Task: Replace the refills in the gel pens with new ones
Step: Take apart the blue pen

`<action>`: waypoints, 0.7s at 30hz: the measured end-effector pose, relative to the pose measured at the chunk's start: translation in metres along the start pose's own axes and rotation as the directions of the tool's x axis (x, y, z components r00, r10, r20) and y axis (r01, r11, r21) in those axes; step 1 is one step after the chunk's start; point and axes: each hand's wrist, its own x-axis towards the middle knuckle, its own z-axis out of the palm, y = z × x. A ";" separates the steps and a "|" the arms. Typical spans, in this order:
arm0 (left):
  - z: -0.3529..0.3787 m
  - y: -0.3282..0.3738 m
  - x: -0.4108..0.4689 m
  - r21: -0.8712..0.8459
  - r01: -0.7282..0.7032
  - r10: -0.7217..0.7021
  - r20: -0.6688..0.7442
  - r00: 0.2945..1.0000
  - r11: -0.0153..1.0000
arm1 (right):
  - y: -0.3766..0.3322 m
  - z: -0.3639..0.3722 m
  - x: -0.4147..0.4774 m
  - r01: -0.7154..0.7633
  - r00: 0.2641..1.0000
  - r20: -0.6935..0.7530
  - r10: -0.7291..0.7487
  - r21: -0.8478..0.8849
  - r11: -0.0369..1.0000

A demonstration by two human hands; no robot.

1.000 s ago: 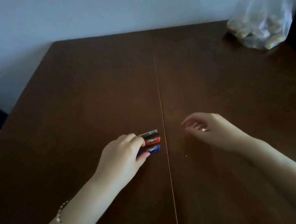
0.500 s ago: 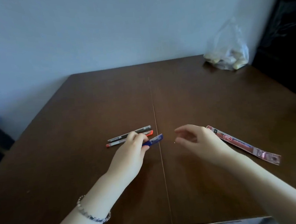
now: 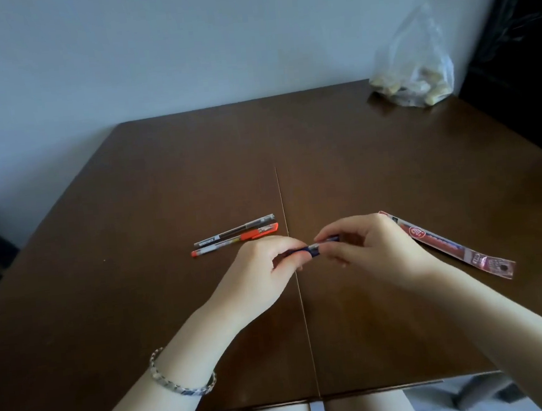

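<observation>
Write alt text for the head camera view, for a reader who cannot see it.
Both hands, left hand and right hand, hold a blue gel pen between them above a brown table. A black pen and an orange pen lie side by side behind the left hand; a refill packet lies to the right.

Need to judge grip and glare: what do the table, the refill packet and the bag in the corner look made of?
Table: dark brown wood or veneer, semi-gloss, faint sheen.
Refill packet: thin glossy plastic film, probably; printed reddish, flat.
Bag: thin clear plastic, crinkled, pale lumps showing through.
</observation>
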 end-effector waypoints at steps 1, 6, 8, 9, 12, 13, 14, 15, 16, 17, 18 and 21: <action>-0.001 -0.001 0.001 -0.019 0.013 -0.013 0.017 1.000 1.000 | 0.000 -0.002 0.000 0.020 1.000 0.003 -0.020 -0.031 0.999; -0.002 0.004 0.004 -0.030 0.006 -0.002 0.101 0.995 1.000 | 0.005 -0.001 -0.005 0.103 0.994 -0.031 -0.104 -0.031 0.994; -0.009 -0.003 0.005 -0.010 0.060 -0.058 0.149 0.987 0.998 | 0.014 -0.005 -0.008 0.083 0.990 -0.112 -0.083 -0.005 0.997; -0.015 -0.013 0.005 0.007 0.126 -0.125 0.145 0.981 0.992 | 0.020 -0.013 -0.010 0.038 0.980 -0.196 -0.031 0.031 0.999; -0.033 -0.041 0.006 0.008 0.294 -0.294 -0.017 0.956 0.956 | 0.038 -0.039 -0.013 -0.145 0.919 -0.359 0.164 0.079 0.986; -0.034 -0.046 0.006 -0.013 0.301 -0.301 -0.075 0.951 0.954 | 0.043 -0.041 -0.012 -0.203 0.924 -0.329 0.194 0.007 0.979; -0.032 -0.046 0.007 -0.036 0.291 -0.293 -0.111 0.950 0.956 | 0.048 -0.039 -0.010 -0.236 0.940 -0.275 0.204 -0.089 0.968; -0.027 -0.043 0.007 -0.050 0.268 -0.272 -0.135 0.953 0.962 | 0.050 -0.033 -0.006 -0.249 0.955 -0.213 0.208 -0.188 0.950; -0.021 -0.039 0.006 -0.054 0.241 -0.246 -0.151 0.957 0.969 | 0.052 -0.025 -0.003 -0.256 0.963 -0.154 0.221 -0.266 0.930; -0.015 -0.038 0.005 -0.055 0.219 -0.225 -0.160 0.961 0.974 | 0.052 -0.018 0.000 -0.266 0.964 -0.103 0.245 -0.328 0.907; -0.011 -0.036 0.003 -0.061 0.206 -0.213 -0.162 0.964 0.977 | 0.054 -0.013 0.003 -0.276 0.961 -0.075 0.268 -0.368 0.888; -0.002 -0.036 -0.001 -0.114 0.222 -0.240 -0.190 0.952 0.968 | 0.053 -0.005 0.004 -0.298 0.954 -0.123 0.274 -0.503 0.812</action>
